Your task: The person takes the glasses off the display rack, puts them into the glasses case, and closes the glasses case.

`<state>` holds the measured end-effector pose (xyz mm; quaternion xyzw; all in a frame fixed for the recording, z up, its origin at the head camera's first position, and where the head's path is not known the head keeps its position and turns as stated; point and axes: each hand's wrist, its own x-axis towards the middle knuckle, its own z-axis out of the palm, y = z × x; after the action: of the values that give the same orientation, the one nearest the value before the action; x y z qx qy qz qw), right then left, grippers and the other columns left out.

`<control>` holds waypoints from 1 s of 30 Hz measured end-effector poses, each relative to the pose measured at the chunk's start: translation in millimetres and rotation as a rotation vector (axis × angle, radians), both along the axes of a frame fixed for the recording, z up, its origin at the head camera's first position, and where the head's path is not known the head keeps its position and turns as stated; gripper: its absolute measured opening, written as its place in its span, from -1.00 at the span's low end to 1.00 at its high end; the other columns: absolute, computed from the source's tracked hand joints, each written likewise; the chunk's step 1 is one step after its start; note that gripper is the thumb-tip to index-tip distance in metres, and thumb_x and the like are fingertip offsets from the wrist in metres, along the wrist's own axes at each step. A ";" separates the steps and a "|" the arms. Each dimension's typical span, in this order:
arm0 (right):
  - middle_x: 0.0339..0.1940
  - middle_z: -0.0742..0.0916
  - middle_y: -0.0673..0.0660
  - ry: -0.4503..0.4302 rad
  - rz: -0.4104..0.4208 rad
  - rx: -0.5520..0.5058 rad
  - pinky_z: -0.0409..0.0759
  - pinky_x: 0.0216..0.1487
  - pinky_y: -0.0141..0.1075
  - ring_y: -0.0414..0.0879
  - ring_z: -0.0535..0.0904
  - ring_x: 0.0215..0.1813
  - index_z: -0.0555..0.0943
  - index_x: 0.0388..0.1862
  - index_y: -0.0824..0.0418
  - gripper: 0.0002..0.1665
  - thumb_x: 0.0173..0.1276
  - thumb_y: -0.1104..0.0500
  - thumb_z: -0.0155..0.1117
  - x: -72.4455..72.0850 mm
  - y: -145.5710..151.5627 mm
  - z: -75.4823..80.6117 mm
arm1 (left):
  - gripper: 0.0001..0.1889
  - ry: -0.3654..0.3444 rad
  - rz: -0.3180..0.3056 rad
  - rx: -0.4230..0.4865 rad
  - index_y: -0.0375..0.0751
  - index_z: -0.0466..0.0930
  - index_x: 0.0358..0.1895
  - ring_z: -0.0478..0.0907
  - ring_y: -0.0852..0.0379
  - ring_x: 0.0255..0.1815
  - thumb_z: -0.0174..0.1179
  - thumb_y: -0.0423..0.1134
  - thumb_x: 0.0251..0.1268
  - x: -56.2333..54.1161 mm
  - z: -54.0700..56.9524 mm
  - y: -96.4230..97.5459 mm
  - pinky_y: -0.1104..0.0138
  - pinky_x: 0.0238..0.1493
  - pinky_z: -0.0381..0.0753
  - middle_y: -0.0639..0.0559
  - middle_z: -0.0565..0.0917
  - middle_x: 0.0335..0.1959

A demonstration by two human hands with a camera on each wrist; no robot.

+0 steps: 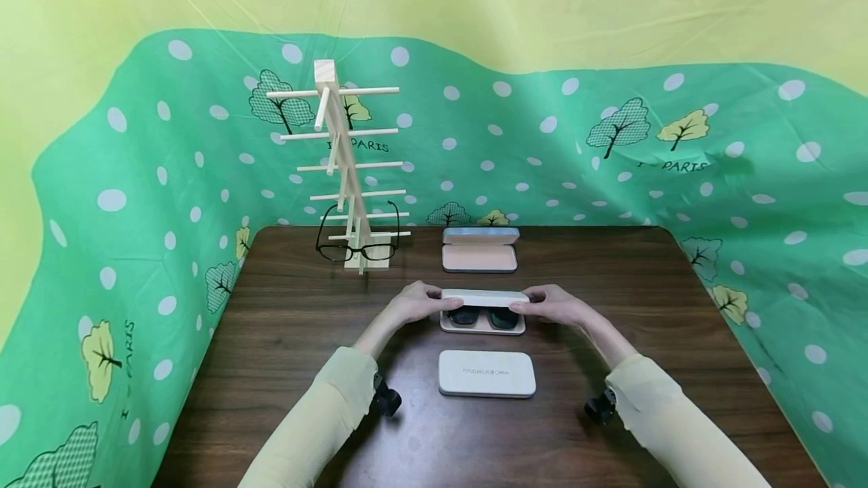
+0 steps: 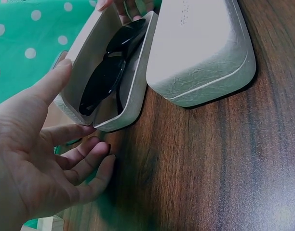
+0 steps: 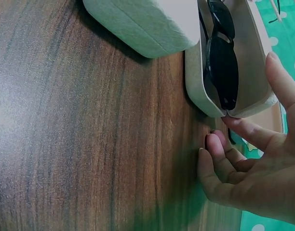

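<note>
Left grip (image 1: pixel 417 302): pinching, thumb on the lid's edge at one end of the open white case (image 1: pixel 483 328), index finger tucked low by the hinge (the other fingers curl loosely, off the case).
Right grip (image 1: pixel 556 305): pinching the opposite end in much the same way, thumb on the lid's edge (a near mirror of its partner).
Open white case: on the desk (image 1: pixel 285 315), between both grips, its lid (image 1: pixel 485 297) partly raised.
Sunglasses (image 1: pixel 464 315): inside that case, between the two grips, dark lenses showing below the lid.
Closed white case (image 1: pixel 487 373): near the open one, on the person's side of both grips, lettering on top (tiny, but "FOR CHINA" can be read).
Lined case (image 1: pixel 479 257): beyond both grips, lid up, pale pink inside.
Wooden stand (image 1: pixel 343 149): beyond the left grip and further left, pegs sticking out all the way up.
Black-framed glasses (image 1: pixel 335 253): hung low on the stand, beyond the left grip.
Sleeves: pale yellow, behind each grip (a small dark device sits at each cuff).
Backdrop (image 1: pixel 529 134): beyond both grips, green and yellow cloth with white dots and trees.
</note>
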<state>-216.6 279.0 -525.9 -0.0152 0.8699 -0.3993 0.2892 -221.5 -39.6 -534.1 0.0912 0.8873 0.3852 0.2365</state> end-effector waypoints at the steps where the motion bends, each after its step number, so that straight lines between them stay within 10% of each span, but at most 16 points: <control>1: 0.02 0.66 0.15 0.003 -0.004 0.002 0.52 -0.12 -0.33 -0.08 0.51 -0.05 0.56 0.30 0.33 -0.16 0.33 -0.28 0.40 0.2 -0.3 -0.1 | -0.47 0.004 -0.001 -0.001 0.01 0.77 -0.25 0.35 0.19 -0.39 0.29 0.42 0.18 0.3 0.1 -0.2 0.37 -0.34 0.34 0.19 0.44 -0.53; 23: 0.20 0.68 0.27 0.063 0.014 0.091 0.51 0.22 -0.04 0.06 0.53 0.15 0.54 0.37 0.30 -0.04 0.26 -0.38 0.42 3.8 -1.6 -3.7 | -0.49 0.099 0.011 0.007 0.01 0.81 -0.10 0.47 0.13 -0.25 0.36 0.35 0.16 3.6 -7.2 1.9 0.34 -0.16 0.49 0.05 0.71 -0.25; 30: 0.21 0.68 0.27 0.073 0.009 0.090 0.51 0.23 -0.02 0.06 0.53 0.16 0.53 0.37 0.30 -0.02 0.24 -0.37 0.44 3.8 -0.8 -7.3 | -0.26 0.082 0.040 -0.013 -0.08 0.69 0.25 0.53 -0.02 0.26 0.37 0.36 0.13 6.6 -7.1 2.2 0.10 0.31 0.54 -0.20 0.61 0.29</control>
<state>-212.8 278.2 -533.2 -0.0208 0.8968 -0.3578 0.2596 -214.9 -37.3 -541.2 0.0878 0.9005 0.3799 0.1927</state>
